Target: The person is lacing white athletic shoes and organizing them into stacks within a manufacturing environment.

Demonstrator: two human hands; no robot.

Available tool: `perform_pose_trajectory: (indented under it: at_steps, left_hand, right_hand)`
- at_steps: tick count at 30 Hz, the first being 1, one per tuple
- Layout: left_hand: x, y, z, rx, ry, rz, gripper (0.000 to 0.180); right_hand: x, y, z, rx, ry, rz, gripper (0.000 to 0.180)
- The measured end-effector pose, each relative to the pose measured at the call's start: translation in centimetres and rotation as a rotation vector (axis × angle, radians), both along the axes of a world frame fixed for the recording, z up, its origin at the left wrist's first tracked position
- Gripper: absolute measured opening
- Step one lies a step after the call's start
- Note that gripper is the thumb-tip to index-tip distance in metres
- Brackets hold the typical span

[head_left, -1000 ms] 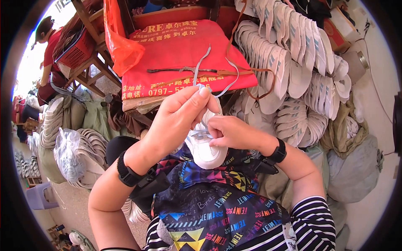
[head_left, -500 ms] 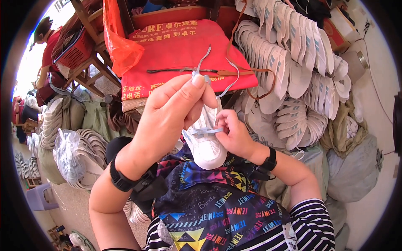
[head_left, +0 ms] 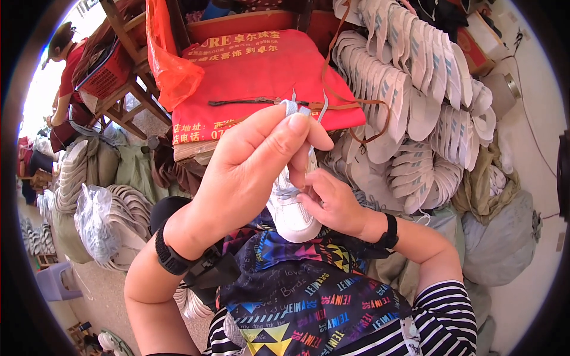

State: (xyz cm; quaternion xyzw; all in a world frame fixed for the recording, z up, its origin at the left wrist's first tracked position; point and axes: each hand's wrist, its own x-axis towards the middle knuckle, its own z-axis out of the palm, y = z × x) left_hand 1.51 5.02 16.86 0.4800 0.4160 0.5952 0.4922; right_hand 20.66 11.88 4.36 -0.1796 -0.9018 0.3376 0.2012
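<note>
Small white fabric shoe (head_left: 291, 210) on lap, centre frame. Left hand (head_left: 249, 172) pinches pale grey flat lace (head_left: 292, 107) at 12 o'clock, fingers clamped on both ends. Right hand (head_left: 332, 202) at 3 o'clock, fingers pressed on shoe. Risk: uneven pull slips lace from eyelet; shoe twists.

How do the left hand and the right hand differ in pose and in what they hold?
The left hand is raised high and pinches the pale lace between thumb and fingers; the right hand sits lower, against the white shoe on the lap. The left hand shows its back, while the right hand is partly hidden behind it. Both wrists wear a black band.
</note>
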Motion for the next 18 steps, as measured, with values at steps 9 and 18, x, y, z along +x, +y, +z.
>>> perform_pose_trajectory:
  at_steps: [9,18]
  left_hand:
    - [-3.7,-0.1,-2.5,-0.057,-0.25,0.31,0.026]
    - [-19.0,-8.7,-12.8,-0.317,-0.839,0.607,0.012]
  right_hand:
    - [-4.4,2.8,3.7,-0.994,0.188,0.063,0.02]
    - [0.5,7.1,-0.6,-1.575,0.366,-0.231,0.02]
